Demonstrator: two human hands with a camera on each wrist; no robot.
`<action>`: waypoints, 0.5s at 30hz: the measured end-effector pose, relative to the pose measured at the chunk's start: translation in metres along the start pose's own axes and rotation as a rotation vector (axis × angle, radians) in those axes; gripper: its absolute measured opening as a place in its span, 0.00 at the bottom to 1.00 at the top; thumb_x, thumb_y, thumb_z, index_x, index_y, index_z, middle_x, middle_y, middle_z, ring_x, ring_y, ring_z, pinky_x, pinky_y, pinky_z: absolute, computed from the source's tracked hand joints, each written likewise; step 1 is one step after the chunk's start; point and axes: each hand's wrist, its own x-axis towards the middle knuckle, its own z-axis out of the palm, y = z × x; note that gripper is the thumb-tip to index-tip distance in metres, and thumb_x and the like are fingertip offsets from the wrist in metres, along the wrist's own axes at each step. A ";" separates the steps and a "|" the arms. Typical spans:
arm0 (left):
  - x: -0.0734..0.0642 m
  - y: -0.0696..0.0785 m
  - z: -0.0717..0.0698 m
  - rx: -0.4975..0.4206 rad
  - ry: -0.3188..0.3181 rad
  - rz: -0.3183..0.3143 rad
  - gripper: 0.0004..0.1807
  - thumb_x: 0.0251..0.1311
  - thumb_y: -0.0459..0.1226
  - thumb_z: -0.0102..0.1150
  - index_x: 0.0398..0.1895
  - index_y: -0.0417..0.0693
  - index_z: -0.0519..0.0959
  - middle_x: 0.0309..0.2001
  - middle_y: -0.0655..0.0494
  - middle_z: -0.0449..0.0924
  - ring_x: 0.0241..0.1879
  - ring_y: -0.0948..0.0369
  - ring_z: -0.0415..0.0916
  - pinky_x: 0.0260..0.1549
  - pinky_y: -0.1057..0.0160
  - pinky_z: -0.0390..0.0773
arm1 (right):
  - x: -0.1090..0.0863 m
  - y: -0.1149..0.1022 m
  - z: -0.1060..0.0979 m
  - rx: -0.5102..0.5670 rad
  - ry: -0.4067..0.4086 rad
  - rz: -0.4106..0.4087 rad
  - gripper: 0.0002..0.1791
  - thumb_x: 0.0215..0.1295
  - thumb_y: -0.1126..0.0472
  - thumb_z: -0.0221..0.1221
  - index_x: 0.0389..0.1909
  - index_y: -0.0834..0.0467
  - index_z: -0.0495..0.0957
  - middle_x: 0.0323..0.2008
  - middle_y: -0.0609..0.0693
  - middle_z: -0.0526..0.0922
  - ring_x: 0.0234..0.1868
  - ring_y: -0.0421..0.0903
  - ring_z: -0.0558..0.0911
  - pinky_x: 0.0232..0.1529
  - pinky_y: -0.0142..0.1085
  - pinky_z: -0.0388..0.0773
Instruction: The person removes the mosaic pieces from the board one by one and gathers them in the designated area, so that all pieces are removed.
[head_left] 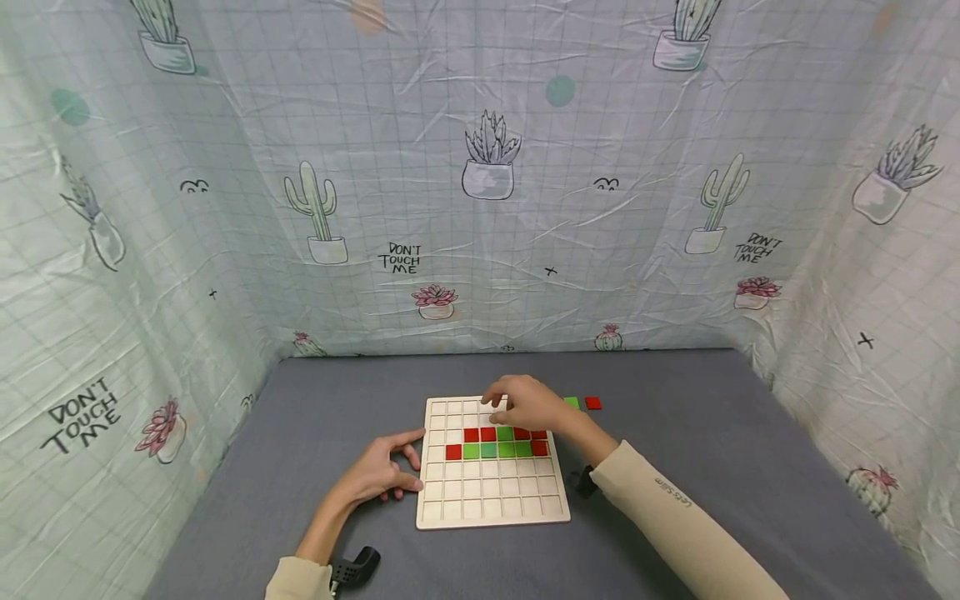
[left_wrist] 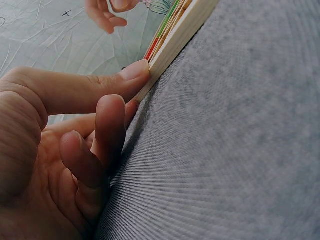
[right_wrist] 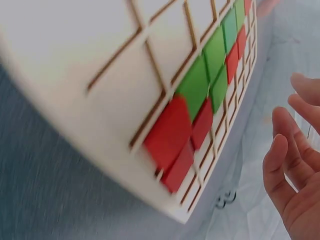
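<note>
A pale wooden grid board (head_left: 491, 508) lies flat on the table. Two rows of square tiles fill some of its cells: red tiles (head_left: 453, 452), green tiles (head_left: 522, 449) and one teal tile (head_left: 489, 450). At the board's left edge, my left hand (head_left: 375, 472) touches the side with thumb and index fingertips, its other fingers loosely bent. My right hand (head_left: 532, 406) hovers above the far part of the board, fingers loosely bent; in the right wrist view no tile shows between those fingers (right_wrist: 285, 160). Part of the grid is hidden under this hand.
Beyond the board's far right corner, a loose red tile (head_left: 593, 403) and a partly hidden green tile (head_left: 572, 402) lie on the grey table cloth (head_left: 337, 400). A cactus-print curtain (head_left: 555, 225) encloses the table at the back and both sides.
</note>
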 end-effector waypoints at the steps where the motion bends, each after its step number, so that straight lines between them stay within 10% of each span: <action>1: 0.000 0.000 0.000 -0.002 0.000 0.000 0.50 0.49 0.34 0.79 0.78 0.44 0.66 0.40 0.49 0.79 0.17 0.59 0.77 0.11 0.62 0.70 | 0.002 -0.002 0.003 0.000 -0.003 -0.003 0.16 0.69 0.60 0.66 0.55 0.59 0.85 0.47 0.53 0.86 0.37 0.44 0.85 0.39 0.34 0.80; 15: 0.000 0.002 0.000 -0.011 0.006 -0.006 0.50 0.48 0.33 0.79 0.77 0.42 0.66 0.39 0.50 0.79 0.16 0.60 0.76 0.10 0.63 0.69 | 0.025 -0.023 0.036 0.040 -0.081 -0.013 0.18 0.67 0.61 0.68 0.57 0.57 0.84 0.42 0.49 0.88 0.35 0.38 0.84 0.39 0.31 0.80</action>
